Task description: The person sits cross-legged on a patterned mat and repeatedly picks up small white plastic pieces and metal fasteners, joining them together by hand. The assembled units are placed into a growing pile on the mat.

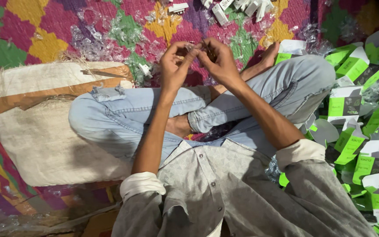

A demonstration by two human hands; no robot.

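Head view: a person sits cross-legged on a patterned mat [36,39] and looks down at both hands, raised together above the knees.
Left hand: the left hand [175,66] has its fingers bent inward, the grip closed with the fingertips pinched on a small object [197,46] held between the two hands.
Right hand: the right hand [220,63] meets the left at the fingertips, its grip also closed on the same small object (it is too small and too dark to say what kind of thing it is).
Place of the object: up between both hands, above the crossed legs in light blue jeans [281,83], not touching the mat.
Left side: a pale woven sack [36,131] with brown tape lies just beside the left knee.
Right side: a heap of green and white cartons [365,109], many open and flat, lies on the floor near the right knee.
Far edge: a group of small white pieces [242,6] lies on the mat, and crumpled clear plastic wrappers [106,37] are scattered in front of the hands.
Clothing: a grey patterned shirt [207,184] with rolled sleeves.
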